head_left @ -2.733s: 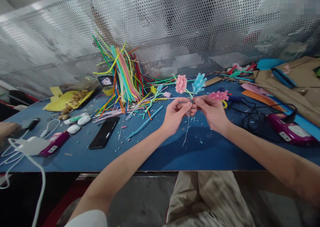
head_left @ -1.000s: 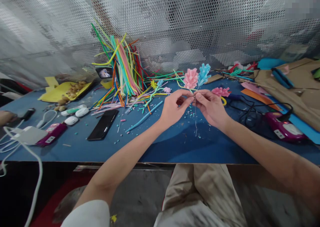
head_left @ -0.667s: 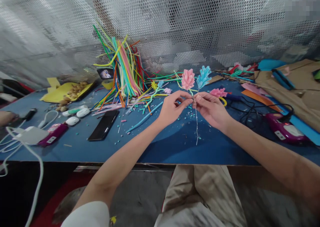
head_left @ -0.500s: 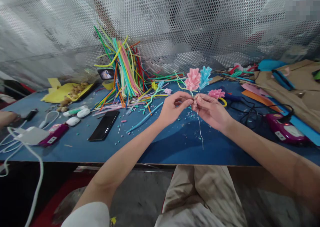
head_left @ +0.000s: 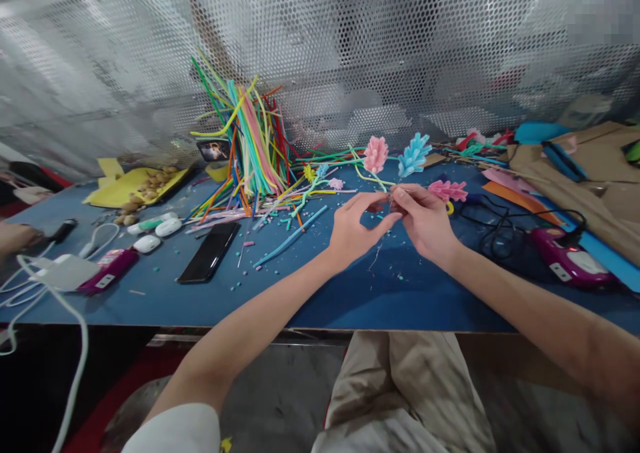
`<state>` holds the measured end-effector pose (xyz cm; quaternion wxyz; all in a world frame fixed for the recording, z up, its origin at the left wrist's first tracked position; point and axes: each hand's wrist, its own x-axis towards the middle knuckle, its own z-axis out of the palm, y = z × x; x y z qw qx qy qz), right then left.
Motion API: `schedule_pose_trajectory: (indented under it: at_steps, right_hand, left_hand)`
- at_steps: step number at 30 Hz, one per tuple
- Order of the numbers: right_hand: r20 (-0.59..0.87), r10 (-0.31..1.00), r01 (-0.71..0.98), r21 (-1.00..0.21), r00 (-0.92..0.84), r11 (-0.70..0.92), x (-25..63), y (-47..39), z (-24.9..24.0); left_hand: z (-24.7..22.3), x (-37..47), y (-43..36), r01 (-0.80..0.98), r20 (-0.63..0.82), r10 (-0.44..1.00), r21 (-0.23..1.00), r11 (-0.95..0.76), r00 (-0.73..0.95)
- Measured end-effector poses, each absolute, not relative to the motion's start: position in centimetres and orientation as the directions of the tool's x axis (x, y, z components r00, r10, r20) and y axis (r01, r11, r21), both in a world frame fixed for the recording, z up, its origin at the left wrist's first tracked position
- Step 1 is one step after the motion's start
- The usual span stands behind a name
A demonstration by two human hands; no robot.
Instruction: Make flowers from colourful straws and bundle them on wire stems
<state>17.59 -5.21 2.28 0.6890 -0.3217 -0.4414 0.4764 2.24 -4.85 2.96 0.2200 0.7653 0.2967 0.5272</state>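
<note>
My left hand [head_left: 354,230] and my right hand [head_left: 424,220] meet over the blue table [head_left: 310,286], both pinching the thin wire stems of a small bunch of pipe-cleaner flowers. A pink flower [head_left: 375,153] and a light blue flower [head_left: 414,154] stand up just behind my fingers. A thin wire end [head_left: 376,256] hangs down below my hands. Another pink flower [head_left: 447,190] lies on the table just right of my right hand.
A tall bundle of coloured pipe cleaners [head_left: 250,140] leans on the perforated metal wall. A black phone [head_left: 209,252], white earbuds case [head_left: 147,243], chargers and cables lie left. Two purple glue guns [head_left: 570,261] [head_left: 111,270], black cable and coloured paper sheets [head_left: 510,190] lie around.
The two flower heads have spread apart. The long wire tail that hung straight below my hands now shows only as a short bent end. My hands have shifted slightly right.
</note>
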Motion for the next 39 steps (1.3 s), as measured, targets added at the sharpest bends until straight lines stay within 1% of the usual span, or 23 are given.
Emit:
schedule_pose_trajectory:
  at_steps: [6, 11, 14, 19, 23, 27, 29, 31, 35, 37, 39]
  right_hand:
    - [0.341, 0.930, -0.341, -0.865, 0.138, 0.368, 17.6, -5.1, 2.0]
    - [0.390, 0.901, -0.273, -0.861, 0.189, 0.430, 17.5, -4.7, 1.6]
    - [0.420, 0.883, -0.234, -0.855, 0.210, 0.463, 17.6, -4.3, 1.4]
    - [0.454, 0.867, -0.189, -0.851, 0.204, 0.490, 18.0, -4.0, 1.4]
    - [0.490, 0.848, -0.217, -0.822, 0.204, 0.527, 18.2, -3.8, 1.4]
    - [0.475, 0.860, -0.255, -0.822, 0.186, 0.510, 18.0, -3.9, 1.5]
    - [0.452, 0.877, -0.271, -0.834, 0.162, 0.480, 17.9, -4.1, 1.7]
    - [0.431, 0.892, -0.280, -0.846, 0.138, 0.453, 17.8, -4.4, 2.0]
    - [0.381, 0.917, -0.326, -0.858, 0.114, 0.397, 17.6, -5.1, 2.7]
    - [0.374, 0.923, -0.362, -0.851, 0.090, 0.380, 17.6, -5.3, 3.0]
    - [0.380, 0.922, -0.384, -0.842, 0.077, 0.379, 17.6, -5.3, 3.0]
  left_hand:
    - [2.7, 2.3, -4.3, 0.241, 0.691, 0.685, 0.641, -0.729, 0.232]
    - [2.4, 2.5, -3.9, 0.278, 0.773, 0.592, 0.531, -0.801, 0.227]
    - [2.3, 2.7, -3.8, 0.278, 0.779, 0.583, 0.522, -0.807, 0.231]
    - [2.2, 2.9, -3.8, 0.226, 0.739, 0.645, 0.606, -0.762, 0.195]
    - [2.3, 2.9, -3.9, 0.189, 0.694, 0.691, 0.665, -0.723, 0.200]
    - [2.4, 2.9, -4.1, 0.156, 0.587, 0.781, 0.768, -0.621, 0.213]
    - [2.4, 2.9, -4.1, 0.098, 0.513, 0.826, 0.833, -0.544, 0.233]
    - [2.5, 3.0, -4.1, -0.002, 0.455, 0.852, 0.882, -0.470, 0.257]
    - [2.7, 3.3, -4.2, -0.244, 0.361, 0.879, 0.925, -0.293, 0.311]
    - [2.9, 3.4, -4.3, -0.292, 0.340, 0.865, 0.926, -0.239, 0.370]
    - [3.1, 3.4, -4.4, -0.277, 0.359, 0.831, 0.925, -0.258, 0.425]
